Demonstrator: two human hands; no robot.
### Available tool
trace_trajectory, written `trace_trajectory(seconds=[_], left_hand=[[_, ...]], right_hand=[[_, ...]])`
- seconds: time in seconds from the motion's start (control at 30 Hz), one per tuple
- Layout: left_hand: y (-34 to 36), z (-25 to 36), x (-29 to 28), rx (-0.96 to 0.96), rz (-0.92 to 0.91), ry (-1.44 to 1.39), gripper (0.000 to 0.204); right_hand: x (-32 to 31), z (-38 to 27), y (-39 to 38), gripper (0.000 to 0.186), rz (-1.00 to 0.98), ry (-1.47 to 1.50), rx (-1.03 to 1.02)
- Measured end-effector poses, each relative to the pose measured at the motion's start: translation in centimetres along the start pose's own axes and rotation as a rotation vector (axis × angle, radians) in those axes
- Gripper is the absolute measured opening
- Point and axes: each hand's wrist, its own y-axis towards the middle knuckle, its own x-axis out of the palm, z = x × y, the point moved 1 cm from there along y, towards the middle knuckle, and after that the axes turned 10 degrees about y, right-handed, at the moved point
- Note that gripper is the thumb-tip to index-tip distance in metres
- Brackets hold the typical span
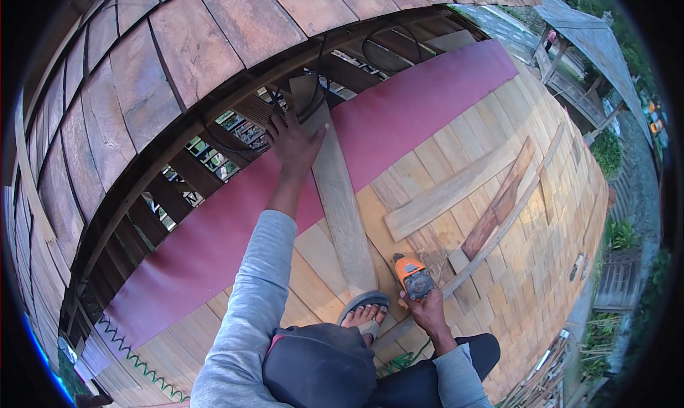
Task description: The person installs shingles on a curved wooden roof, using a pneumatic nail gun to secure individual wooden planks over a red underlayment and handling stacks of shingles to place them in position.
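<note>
My left hand (pixel 292 141) has its fingers spread at the upper end of a long weathered plank (pixel 335 208), touching it near a looping black cable (pixel 322 73). The plank crosses a pink sheet (pixel 434 101) laid along the wooden shingles (pixel 313 265), its lower end by my sandaled foot (pixel 363 317). My right hand (pixel 425 313) is closed on an orange and black power tool (pixel 415 275), which looks like a nail gun, held low beside the foot.
Loose boards (pixel 442 187) lie on the sloping shingles. Above is an overhanging shingle edge (pixel 206 37) with open battens beneath. A green coiled hose (pixel 142 362) runs at lower left. A distant person (pixel 551 39) stands by a wooden shelter (pixel 584 59) at upper right, beyond the roof edge.
</note>
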Motion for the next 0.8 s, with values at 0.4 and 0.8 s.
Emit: trace_trajectory(seconds=[0.4, 0.8], left_hand=[[2.9, -8.2, 1.1, 0.241, -0.468, -0.246, 0.055], [18.2, -7.7, -3.5, 0.521, -0.119, 0.244, 0.077]], right_hand=[[-0.7, 2.1, -0.3, 0.041, -0.046, 0.029, 0.06], [-0.2, 1.0, 0.6, 0.035, -0.007, -0.232, 0.077]])
